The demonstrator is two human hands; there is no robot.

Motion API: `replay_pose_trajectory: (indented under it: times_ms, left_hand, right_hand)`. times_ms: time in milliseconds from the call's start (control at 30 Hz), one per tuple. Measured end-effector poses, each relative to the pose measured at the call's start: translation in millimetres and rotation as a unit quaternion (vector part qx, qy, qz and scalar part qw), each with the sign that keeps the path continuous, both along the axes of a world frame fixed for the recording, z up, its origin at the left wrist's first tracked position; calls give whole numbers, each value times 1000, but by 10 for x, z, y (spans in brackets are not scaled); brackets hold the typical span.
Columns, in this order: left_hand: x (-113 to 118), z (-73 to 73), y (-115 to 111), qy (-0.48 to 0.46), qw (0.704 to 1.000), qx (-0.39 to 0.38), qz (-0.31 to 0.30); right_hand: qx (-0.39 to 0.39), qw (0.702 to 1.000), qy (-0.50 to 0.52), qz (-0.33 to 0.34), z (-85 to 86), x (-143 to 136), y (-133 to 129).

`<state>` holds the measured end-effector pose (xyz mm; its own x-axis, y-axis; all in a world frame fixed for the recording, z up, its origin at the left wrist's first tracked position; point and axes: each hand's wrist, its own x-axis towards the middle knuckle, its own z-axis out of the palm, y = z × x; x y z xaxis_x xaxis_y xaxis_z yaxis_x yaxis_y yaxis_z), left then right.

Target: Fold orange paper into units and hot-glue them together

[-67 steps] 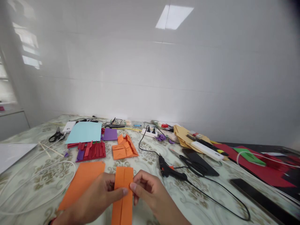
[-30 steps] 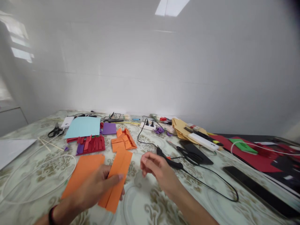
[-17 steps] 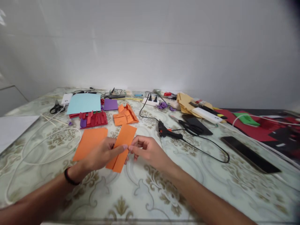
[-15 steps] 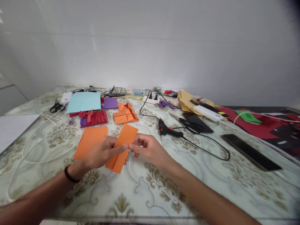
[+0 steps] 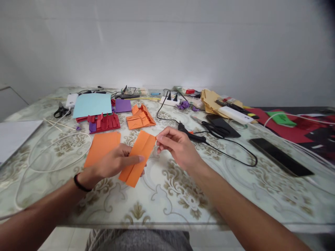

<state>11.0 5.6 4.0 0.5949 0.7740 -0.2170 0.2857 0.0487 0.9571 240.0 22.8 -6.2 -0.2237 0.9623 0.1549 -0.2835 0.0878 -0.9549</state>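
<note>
A creased strip of folded orange paper (image 5: 142, 144) is held tilted above the table. My left hand (image 5: 119, 161) grips its middle, thumb on top and fingers underneath, mostly hidden. At the strip's upper right corner, my right hand (image 5: 174, 144) pinches the edge between thumb and forefinger. Flat on the table beside my left hand lies an orange paper sheet (image 5: 102, 146), partly covered by that hand. Folded orange paper pieces (image 5: 140, 118) sit just beyond the strip.
Behind are red folded pieces (image 5: 106, 122), a light blue sheet (image 5: 92, 105) and a purple square (image 5: 123, 105). To the right lie a glue gun (image 5: 192, 134), scissors (image 5: 216, 129) and a phone (image 5: 280, 157). A white cable (image 5: 89, 150) loops at left; a power strip (image 5: 169, 101) stands at the back.
My right hand has moved from the strip's middle edge up to its upper right corner. My left hand keeps its hold. The camera view has tipped down slightly.
</note>
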Motion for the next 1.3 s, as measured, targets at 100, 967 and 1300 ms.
replay_pose_trajectory:
  times_ms: [100,967,1300]
  left_hand:
    - [31,-8,-9,10,999,45,25]
    - [30,-51,25,-221,961,129,102]
    - [-40,-24,13,-240,968,42,61]
  right_hand:
    - [3,1000,-4,17,-14,-32,-41]
    - [82,993,-78,42,-51,-82,-245]
    - [129,985,-113,-1,49,-77,-248]
